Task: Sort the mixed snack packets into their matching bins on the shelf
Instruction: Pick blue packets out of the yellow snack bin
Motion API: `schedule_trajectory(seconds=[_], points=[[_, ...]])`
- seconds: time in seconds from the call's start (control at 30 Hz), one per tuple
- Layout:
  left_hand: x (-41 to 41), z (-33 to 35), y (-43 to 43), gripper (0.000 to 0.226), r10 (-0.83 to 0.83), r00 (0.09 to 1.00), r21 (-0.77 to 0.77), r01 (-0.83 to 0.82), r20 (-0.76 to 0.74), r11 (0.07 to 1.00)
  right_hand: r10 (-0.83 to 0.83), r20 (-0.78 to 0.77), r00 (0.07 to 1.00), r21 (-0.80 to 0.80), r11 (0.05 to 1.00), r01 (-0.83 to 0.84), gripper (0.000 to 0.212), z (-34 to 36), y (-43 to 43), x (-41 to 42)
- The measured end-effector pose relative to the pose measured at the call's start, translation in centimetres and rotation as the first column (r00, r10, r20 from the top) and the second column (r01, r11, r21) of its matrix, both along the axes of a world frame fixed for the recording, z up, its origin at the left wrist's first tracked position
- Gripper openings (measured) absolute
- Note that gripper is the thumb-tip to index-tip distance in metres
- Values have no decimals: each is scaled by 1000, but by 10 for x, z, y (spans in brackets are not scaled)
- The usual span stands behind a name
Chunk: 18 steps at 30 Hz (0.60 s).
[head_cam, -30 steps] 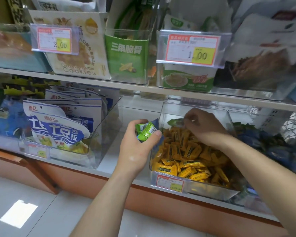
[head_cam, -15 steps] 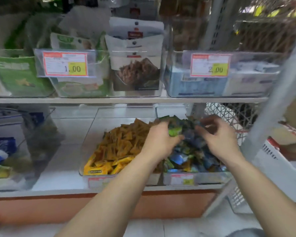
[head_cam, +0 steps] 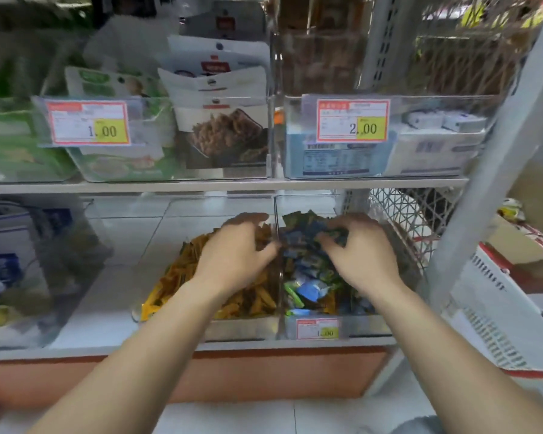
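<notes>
Two clear bins stand side by side on the lower shelf. The left bin [head_cam: 242, 330] holds yellow packets [head_cam: 182, 277]. The right bin [head_cam: 364, 324] holds mixed blue and green packets [head_cam: 311, 289]. My left hand [head_cam: 235, 255] hovers over the yellow packets by the divider, fingers spread toward the right bin, with nothing seen in it. My right hand [head_cam: 361, 255] is inside the right bin, its fingers curled into the dark blue packets at the top of the pile. The picture is blurred.
The upper shelf [head_cam: 220, 184] carries clear bins of bagged snacks with price labels 1.00 [head_cam: 88, 123] and 2.00 [head_cam: 353, 120]. A bin of blue-white bags [head_cam: 7, 261] stands far left. A wire basket [head_cam: 402, 214], a grey post [head_cam: 489, 183] and a white-red crate [head_cam: 499, 308] are on the right.
The view swung right. My left hand carried green packets from beside the yellow bin to the blue-green bin, and none show in it now. My right hand moved from the yellow bin into the right one.
</notes>
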<state>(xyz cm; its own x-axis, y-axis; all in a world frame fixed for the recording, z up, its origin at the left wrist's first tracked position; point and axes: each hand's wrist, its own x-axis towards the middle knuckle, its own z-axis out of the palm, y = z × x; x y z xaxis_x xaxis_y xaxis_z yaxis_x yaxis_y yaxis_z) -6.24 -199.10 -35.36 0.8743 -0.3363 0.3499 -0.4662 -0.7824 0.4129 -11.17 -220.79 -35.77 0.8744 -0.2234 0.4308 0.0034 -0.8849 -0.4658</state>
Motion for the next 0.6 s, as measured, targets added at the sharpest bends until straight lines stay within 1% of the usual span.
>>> schedule_trajectory(seconds=[0.1, 0.17, 0.23, 0.3, 0.37, 0.4, 0.47, 0.5, 0.57, 0.6], points=[[-17, -6, 77, 45, 194, 980, -38, -193, 31, 980, 202, -87, 975, 14, 979, -202, 18, 7, 50, 7], [-22, -12, 119, 47, 330, 944, -71, -329, 2, 942, 355, -159, 921, 70, 935, -348, 25, 6, 88, 20], [-23, -21, 149, 55, 410, 909, -77, -415, -72, 906, 464, -246, 851, 96, 885, -455, 32, 1, 126, 37], [-20, -32, 168, 58, 421, 889, -136, -446, -183, 885, 521, -323, 790, 92, 848, -521, 33, -8, 160, 60], [-16, -41, 179, 47, 376, 884, -199, -435, -277, 878, 545, -410, 731, 50, 814, -579, 33, -19, 188, 84], [-13, -45, 183, 39, 343, 890, -212, -414, -302, 885, 548, -469, 692, 24, 792, -611, 37, -25, 200, 94], [-8, -51, 188, 26, 288, 902, -233, -371, -322, 899, 531, -589, 609, -13, 747, -664, 58, -36, 220, 111], [-6, -53, 191, 22, 270, 906, -245, -357, -326, 902, 508, -630, 588, -47, 731, -681, 70, -42, 227, 117], [-2, -57, 195, 19, 251, 911, -256, -342, -328, 904, 457, -653, 604, -151, 703, -695, 83, -52, 236, 126], [0, -58, 197, 19, 242, 912, -259, -334, -331, 906, 447, -647, 618, -177, 700, -692, 83, -54, 238, 129]])
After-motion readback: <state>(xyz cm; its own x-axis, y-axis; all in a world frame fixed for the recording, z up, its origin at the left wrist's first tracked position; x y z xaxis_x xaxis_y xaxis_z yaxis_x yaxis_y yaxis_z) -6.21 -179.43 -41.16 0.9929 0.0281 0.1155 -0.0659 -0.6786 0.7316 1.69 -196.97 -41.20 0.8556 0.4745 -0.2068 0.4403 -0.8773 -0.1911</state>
